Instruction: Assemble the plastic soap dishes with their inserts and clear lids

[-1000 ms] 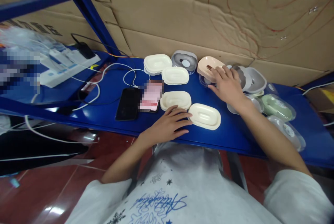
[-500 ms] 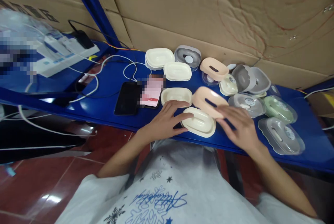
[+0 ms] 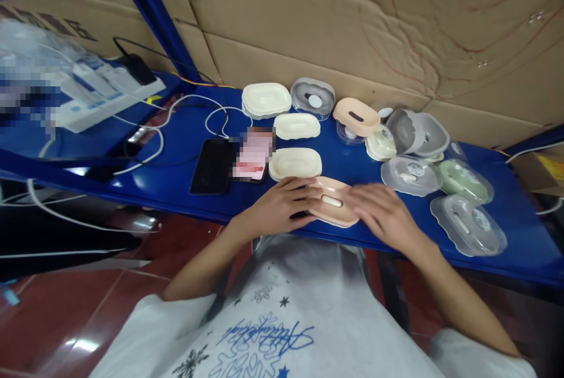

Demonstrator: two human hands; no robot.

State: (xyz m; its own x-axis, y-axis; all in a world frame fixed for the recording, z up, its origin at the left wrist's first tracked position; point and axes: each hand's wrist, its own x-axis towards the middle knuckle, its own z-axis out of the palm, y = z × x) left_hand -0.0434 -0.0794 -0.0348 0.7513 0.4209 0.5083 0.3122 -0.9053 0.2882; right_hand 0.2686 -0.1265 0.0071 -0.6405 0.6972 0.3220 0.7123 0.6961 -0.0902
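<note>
A peach soap dish tray (image 3: 328, 194) with an oval slot sits over a cream dish at the table's front edge. Only a thin cream rim and the part seen through the slot show. My left hand (image 3: 286, 207) grips the tray's left end, fingers on top and thumb at the near side. At the right end, my right hand (image 3: 381, 210) lies with its fingers bent over the edge, slightly blurred. Just behind stands a cream dish (image 3: 295, 163), and farther back is another shallow cream dish (image 3: 297, 126).
Several lidded soap boxes, among them a grey one (image 3: 469, 225) and a green one (image 3: 466, 181), stand to the right. A peach tray (image 3: 356, 115) rests at the back. Two phones, one dark (image 3: 212, 166), lie left, near white cables and a power strip (image 3: 110, 101).
The peach tray has come down and left onto the cream dish, carried by my right hand. My left hand has moved from the cream dish's edge to the tray's left end.
</note>
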